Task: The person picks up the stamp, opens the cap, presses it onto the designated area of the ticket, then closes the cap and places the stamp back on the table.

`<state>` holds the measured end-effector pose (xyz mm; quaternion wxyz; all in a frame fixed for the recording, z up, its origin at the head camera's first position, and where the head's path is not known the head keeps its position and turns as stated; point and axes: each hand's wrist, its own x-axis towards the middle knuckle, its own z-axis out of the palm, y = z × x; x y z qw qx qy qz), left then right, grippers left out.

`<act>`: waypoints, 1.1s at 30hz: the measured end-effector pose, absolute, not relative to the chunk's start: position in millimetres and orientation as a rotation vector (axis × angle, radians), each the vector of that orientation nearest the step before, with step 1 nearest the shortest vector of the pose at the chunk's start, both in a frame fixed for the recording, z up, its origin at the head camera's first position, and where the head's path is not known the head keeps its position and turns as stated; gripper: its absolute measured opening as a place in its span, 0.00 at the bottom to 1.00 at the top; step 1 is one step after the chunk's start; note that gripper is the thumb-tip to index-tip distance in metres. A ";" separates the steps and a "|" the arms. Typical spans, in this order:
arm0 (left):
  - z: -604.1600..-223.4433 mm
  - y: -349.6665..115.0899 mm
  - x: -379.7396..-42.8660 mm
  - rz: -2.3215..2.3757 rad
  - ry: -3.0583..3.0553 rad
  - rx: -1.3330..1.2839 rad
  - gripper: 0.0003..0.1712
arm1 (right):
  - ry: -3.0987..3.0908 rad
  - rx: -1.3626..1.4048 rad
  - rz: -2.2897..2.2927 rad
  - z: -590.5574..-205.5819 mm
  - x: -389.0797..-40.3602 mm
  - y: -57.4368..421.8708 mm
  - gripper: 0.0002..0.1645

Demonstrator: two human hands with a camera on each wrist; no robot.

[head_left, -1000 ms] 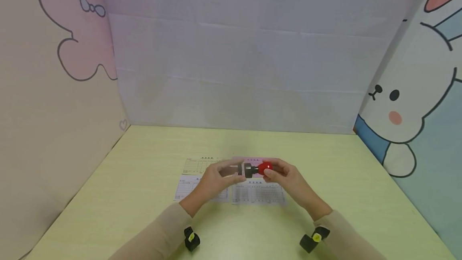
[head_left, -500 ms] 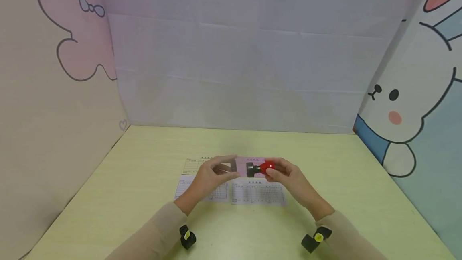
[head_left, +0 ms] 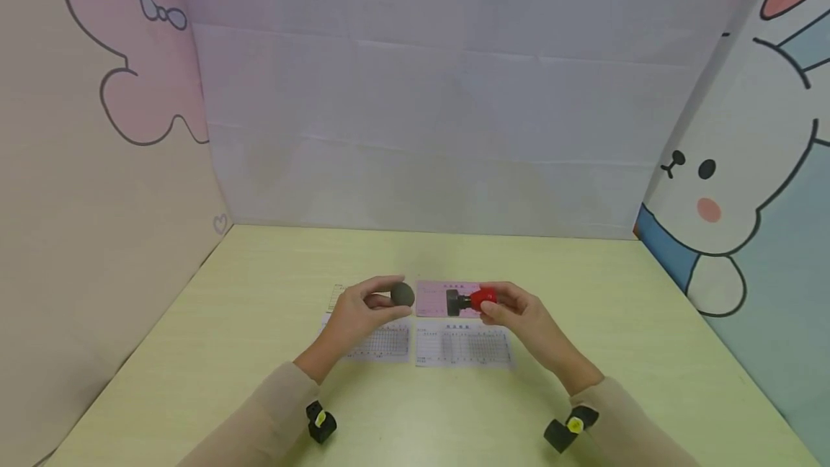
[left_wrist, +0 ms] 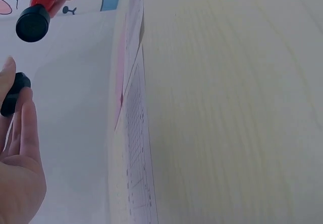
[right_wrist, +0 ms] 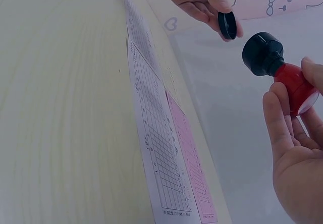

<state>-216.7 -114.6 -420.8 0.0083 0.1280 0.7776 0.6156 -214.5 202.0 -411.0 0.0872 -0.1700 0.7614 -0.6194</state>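
My right hand (head_left: 515, 308) grips a stamp (right_wrist: 298, 85) by its red handle, with the round black head (right_wrist: 263, 54) pointing left. A dark round stamp cap (head_left: 403, 295) is pinched between the thumb and fingers of my left hand (head_left: 355, 312). Cap and stamp are apart, both held above the printed slips. In the left wrist view the stamp's dark round face (left_wrist: 32, 26) shows. The right wrist view shows the hollow side of the cap (right_wrist: 228, 25).
Under the hands lie several printed slips: a pink one (head_left: 431, 298), a white one (head_left: 464, 344) in front of it, and others at left partly hidden by my left hand. The pale table (head_left: 570, 279) meets a white back wall; cartoon-printed side walls flank it.
The cap has come off the stamp's head. My left hand has moved left with it, and the cap has turned; my right hand has shifted slightly right with the stamp.
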 end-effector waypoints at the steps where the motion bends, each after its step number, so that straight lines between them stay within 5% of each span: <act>1: -420.5 -117.2 -216.9 1.919 2.437 0.392 0.32 | 2.267 -0.508 -1.844 -411.3 -214.6 202.4 0.27; 33: -418.2 -237.1 -222.4 1.665 2.753 0.055 0.39 | 2.285 -0.472 -1.832 -408.9 -214.3 205.7 0.27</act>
